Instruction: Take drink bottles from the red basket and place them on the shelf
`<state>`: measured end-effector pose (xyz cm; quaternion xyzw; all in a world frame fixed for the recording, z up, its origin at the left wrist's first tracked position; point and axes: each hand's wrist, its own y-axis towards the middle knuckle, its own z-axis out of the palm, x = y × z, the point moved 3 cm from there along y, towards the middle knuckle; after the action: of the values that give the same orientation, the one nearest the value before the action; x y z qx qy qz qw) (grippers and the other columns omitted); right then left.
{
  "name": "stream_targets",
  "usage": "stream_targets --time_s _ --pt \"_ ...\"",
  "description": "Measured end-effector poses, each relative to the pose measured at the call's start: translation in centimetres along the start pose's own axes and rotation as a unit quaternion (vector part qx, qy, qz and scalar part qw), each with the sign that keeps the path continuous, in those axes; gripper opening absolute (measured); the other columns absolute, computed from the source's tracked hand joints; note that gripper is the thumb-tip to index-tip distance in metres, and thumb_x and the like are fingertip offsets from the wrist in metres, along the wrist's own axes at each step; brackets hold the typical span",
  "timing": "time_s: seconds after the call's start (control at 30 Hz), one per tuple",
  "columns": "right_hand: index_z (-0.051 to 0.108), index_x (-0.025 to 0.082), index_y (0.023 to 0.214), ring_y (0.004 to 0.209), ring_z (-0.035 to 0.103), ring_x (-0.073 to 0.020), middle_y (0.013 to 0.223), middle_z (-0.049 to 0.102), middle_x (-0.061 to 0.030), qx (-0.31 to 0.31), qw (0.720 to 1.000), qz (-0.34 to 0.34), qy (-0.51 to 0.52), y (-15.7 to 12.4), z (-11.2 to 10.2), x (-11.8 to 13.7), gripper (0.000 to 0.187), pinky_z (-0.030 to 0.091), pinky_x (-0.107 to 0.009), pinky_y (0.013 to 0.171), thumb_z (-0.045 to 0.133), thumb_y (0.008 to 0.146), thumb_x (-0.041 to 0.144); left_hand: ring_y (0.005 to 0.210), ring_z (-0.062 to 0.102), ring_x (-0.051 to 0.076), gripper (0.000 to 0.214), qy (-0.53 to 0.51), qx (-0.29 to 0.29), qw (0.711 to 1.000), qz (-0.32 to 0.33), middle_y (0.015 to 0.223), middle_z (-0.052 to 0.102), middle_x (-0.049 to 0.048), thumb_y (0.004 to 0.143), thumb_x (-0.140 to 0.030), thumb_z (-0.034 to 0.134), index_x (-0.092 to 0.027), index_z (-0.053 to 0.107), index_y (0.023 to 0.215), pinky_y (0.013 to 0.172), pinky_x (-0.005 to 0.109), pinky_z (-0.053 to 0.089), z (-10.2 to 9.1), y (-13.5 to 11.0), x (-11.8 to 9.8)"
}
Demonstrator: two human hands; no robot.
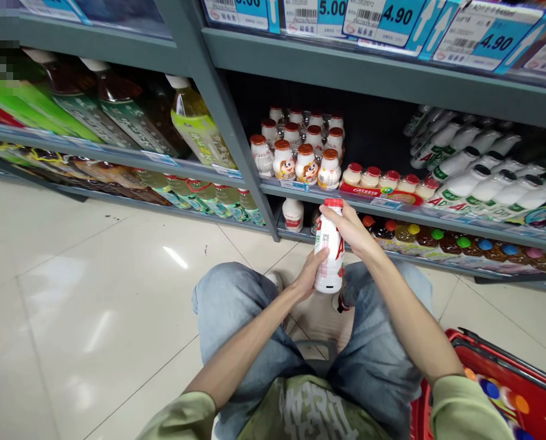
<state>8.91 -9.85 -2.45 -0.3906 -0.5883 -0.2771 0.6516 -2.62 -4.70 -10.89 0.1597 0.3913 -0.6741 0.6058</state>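
Stocked shop shelves [346,67] flank a pale tiled floor [93,293] as a red-capped white bottle [330,263] is held between denim-clad knees [236,293], left hand [308,274] curled around its lower side, right hand [353,231] clasping its upper end.

price tags [387,24] along upper shelf edge [346,66] | white-capped dark bottles [128,113] at left | glossy tiled floor [71,275]

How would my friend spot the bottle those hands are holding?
Start at the gray shelves, then find the blue jeans in front. Between the knees, the left hand and right hand hold a tall white bottle. Its red cap sets it apart from the similar shelf bottles to the right, which have black caps.
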Motion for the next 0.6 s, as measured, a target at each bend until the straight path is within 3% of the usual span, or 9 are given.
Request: stream_targets --time_s 0.27,0.6 --pt "0.058 0.027 0.097 0.092 0.067 -0.0259 0.093 0.068 -0.0033 -0.020 0.997 -0.025 -0.064 0.7 -0.7 -1.4 0.040 0.056 -0.039 0.080 0.075 0.079 0.058 0.057 0.068 0.021 0.068 0.085 -0.025 0.995 0.045 0.072 0.072 0.0065 0.073 -0.076 0.070 -0.014 0.062 0.098 0.059 0.034 0.056 -0.6 0.3 -0.1" --pt "0.058 0.026 0.097 0.089 0.066 -0.0260 0.087 0.069 -0.0033 -0.018 0.995 -0.031 -0.091 0.8 -0.8 -1.5 0.042 0.056 -0.040 0.079 0.073 0.080 0.062 0.060 0.068 0.019 0.066 0.083 -0.028 0.996 0.030 0.076 0.072 0.0060 0.070 -0.070 0.078 -0.013 0.063 0.100 0.061 0.031 0.055 -0.2 -0.3 -0.7"
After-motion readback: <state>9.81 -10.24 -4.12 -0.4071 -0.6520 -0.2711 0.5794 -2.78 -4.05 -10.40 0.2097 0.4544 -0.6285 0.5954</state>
